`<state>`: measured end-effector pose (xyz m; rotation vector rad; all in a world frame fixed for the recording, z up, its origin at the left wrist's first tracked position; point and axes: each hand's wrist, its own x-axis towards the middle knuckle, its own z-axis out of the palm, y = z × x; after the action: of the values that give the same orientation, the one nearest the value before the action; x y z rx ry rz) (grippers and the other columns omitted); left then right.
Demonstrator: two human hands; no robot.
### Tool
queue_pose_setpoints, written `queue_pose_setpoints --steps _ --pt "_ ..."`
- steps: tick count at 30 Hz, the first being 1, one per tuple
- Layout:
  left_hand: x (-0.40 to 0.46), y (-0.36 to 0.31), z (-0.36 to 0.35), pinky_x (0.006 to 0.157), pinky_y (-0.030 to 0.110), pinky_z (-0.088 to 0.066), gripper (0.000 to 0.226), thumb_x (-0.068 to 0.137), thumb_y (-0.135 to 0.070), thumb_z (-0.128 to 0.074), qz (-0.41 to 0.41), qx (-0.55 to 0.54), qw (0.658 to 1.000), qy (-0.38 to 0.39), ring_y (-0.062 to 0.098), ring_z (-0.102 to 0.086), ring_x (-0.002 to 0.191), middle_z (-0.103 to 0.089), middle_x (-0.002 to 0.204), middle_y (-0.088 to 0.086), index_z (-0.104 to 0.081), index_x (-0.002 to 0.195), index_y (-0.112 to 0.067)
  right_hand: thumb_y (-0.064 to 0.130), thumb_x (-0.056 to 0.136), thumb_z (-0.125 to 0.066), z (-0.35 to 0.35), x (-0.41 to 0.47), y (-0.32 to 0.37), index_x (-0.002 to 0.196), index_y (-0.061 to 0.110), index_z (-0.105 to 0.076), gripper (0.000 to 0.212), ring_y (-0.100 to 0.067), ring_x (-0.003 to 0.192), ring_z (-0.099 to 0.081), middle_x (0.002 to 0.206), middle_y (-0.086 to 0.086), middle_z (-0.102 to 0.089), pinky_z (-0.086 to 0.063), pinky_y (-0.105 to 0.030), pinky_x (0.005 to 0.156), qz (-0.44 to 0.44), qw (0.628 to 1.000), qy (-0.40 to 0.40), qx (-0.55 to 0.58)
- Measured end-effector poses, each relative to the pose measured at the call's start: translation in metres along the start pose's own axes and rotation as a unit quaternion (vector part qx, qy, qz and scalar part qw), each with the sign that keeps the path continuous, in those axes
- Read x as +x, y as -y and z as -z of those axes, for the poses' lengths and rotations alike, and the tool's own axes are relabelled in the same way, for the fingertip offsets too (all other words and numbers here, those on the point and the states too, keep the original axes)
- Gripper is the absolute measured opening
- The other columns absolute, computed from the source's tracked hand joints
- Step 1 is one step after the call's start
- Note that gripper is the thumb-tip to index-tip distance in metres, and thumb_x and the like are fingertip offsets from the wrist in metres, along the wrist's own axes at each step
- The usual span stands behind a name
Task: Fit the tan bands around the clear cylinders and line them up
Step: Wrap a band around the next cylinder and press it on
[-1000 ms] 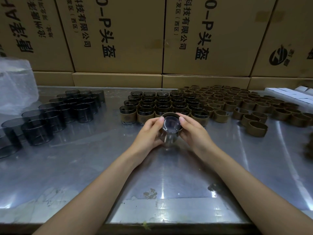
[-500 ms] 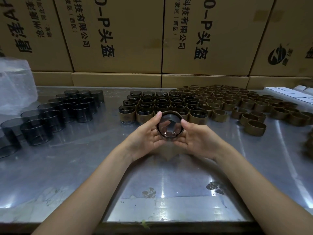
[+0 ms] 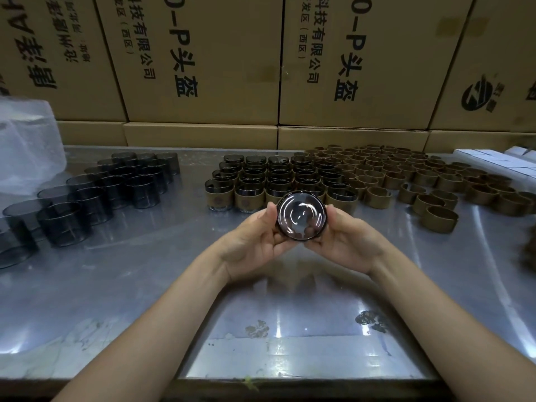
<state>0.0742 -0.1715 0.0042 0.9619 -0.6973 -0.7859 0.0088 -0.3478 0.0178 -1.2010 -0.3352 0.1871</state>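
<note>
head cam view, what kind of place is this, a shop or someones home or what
Most likely a small factory or packing workshop. Printed cardboard cartons are stacked behind a metal worktable, which holds batches of bare dark cylinders, finished banded ones and loose tan bands.

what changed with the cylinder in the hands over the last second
Both hands, left hand and right hand, kept their grip on the cylinder and tipped it up, so one round end now faces the camera. The banded rows and loose bands stayed put.
</note>
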Motion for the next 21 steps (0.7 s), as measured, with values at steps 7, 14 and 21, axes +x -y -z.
queue_pose_setpoints --steps 7,14,21 --pt "0.006 -0.007 -0.017 0.085 0.036 -0.042 0.07 0.077 -0.071 -0.032 -0.037 0.166 0.969 -0.181 0.017 -0.057 0.078 -0.058 0.078 0.006 -0.057 0.079 -0.006 0.068 0.081 -0.039 -0.005 0.008 -0.006 0.097 0.009 -0.063 0.066 -0.021 0.102 -0.062 0.103 -0.008 -0.067 -0.052 -0.03 0.081 0.006 0.978 -0.138 -0.157" --pt "0.006 0.002 -0.006 0.101 0.028 -0.038 0.032 0.082 -0.048 -0.054 -0.132 0.383 0.892 -0.2 0.01 -0.05 0.106 -0.05 0.099 0.0 -0.06 0.081 -0.017 0.037 0.082 -0.059 0.003 0.013 -0.015 0.085 0.024 -0.068 0.017 -0.01 0.091 -0.064 0.097 0.004 -0.065 -0.053 -0.025 0.077 0.092 0.954 -0.168 -0.229" --pt "0.004 0.01 0.004 0.094 0.03 -0.047 0.035 0.074 -0.03 -0.081 -0.087 0.551 0.803 -0.207 0.014 -0.055 0.107 -0.053 0.113 -0.001 -0.053 0.093 -0.02 0.023 0.093 -0.055 0.006 0.013 -0.022 0.091 0.023 -0.067 0.012 -0.01 0.104 -0.064 0.128 0.011 -0.056 -0.054 -0.035 0.088 0.077 0.935 -0.188 -0.29"
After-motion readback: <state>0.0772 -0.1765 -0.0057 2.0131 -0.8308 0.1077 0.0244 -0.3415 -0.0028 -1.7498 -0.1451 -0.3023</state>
